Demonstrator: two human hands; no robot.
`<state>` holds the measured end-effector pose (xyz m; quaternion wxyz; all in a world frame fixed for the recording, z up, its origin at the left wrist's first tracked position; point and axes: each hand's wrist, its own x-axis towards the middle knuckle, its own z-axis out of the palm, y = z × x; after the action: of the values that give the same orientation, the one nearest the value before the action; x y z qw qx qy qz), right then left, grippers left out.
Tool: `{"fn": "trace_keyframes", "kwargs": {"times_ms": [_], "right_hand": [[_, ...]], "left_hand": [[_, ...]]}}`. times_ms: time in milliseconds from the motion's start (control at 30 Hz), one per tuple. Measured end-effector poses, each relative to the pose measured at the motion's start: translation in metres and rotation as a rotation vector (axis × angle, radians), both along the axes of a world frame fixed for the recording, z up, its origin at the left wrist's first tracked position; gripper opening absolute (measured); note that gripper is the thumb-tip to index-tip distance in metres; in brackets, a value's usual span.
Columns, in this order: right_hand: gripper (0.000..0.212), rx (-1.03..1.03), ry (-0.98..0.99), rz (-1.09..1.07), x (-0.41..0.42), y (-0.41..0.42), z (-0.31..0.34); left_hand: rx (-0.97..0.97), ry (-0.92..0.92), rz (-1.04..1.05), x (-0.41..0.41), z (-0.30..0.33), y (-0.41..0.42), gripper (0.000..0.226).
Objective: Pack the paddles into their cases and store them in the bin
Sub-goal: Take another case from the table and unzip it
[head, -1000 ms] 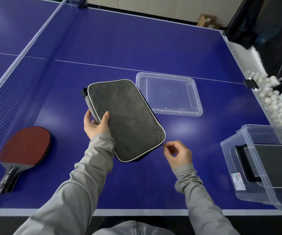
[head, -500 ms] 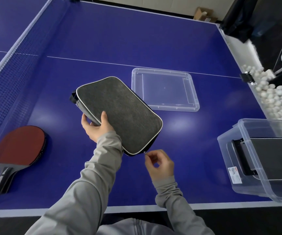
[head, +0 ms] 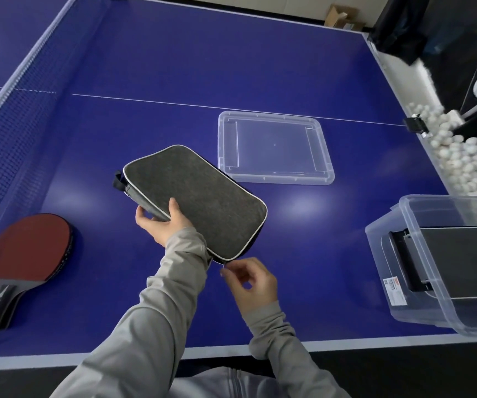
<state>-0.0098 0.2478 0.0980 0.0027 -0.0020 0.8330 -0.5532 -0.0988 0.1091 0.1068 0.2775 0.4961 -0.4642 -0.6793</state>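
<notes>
Case (head: pixel 200 196) above table (head: pixel 174 67), gripped edgewise

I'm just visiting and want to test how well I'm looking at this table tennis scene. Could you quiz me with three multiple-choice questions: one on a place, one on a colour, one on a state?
1. Where does the loose paddle lie?
A. in the bin
B. on the table, left of the held case
C. on the lid

2. What colour is its upper face?
A. red
B. green
C. yellow

3. How is the clear bin?
A. lidded
B. open, with a case inside
C. upside down

Answers:
1 B: it rests flat near the net.
2 A: the rubber shows red.
3 B: its lid lies apart on the table, and a grey case shows inside.
</notes>
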Motion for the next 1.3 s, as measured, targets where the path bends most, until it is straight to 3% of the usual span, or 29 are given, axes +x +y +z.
{"fn": "trace_keyframes", "kwargs": {"times_ms": [133,233,333,400,600,733,833,900,967,1033,1200,1300], "right_hand": [[0.012,0.003,0.059,-0.247,-0.018,0.037,-0.001],[0.008,-0.068,-0.087,-0.361,-0.046,0.068,-0.002],[0.025,-0.274,-0.425,-0.263,-0.069,0.083,0.000],[0.024,-0.400,-0.581,-0.147,-0.074,0.083,0.004],[0.034,-0.523,-0.697,-0.160,-0.065,0.077,0.015],[0.039,-0.388,-0.450,-0.159,-0.061,0.071,0.017],[0.021,-0.183,-0.270,-0.073,-0.059,0.058,0.018],[0.014,-0.039,-0.156,-0.049,-0.054,0.048,0.019],[0.011,0.056,-0.045,-0.074,-0.050,0.042,0.023],[0.011,0.113,0.007,-0.078,-0.046,0.038,0.027],[0.014,0.177,0.050,-0.031,-0.041,0.035,0.033],[0.013,0.186,0.037,-0.024,-0.039,0.036,0.028]], "left_hand": [[0.009,-0.009,-0.256,0.014,-0.012,-0.017,0.058],[0.066,0.027,-0.491,0.024,-0.027,-0.023,0.051],[0.120,0.054,-0.699,0.031,-0.038,-0.021,0.041],[0.151,0.087,-0.789,0.035,-0.042,-0.017,0.036],[0.150,0.079,-0.863,0.033,-0.045,-0.007,0.041],[-0.039,-0.119,-0.929,0.032,-0.039,0.002,0.059],[-0.322,-0.260,-0.937,0.033,-0.025,0.025,0.083],[-0.467,-0.207,-0.967,0.037,-0.010,0.045,0.069],[-0.336,-0.108,-1.007,0.046,0.006,0.065,0.045],[-0.219,-0.053,-1.005,0.054,0.018,0.075,0.046],[-0.258,-0.065,-1.053,0.060,0.020,0.074,0.044],[-0.362,-0.104,-1.012,0.058,0.013,0.067,0.018]]}}
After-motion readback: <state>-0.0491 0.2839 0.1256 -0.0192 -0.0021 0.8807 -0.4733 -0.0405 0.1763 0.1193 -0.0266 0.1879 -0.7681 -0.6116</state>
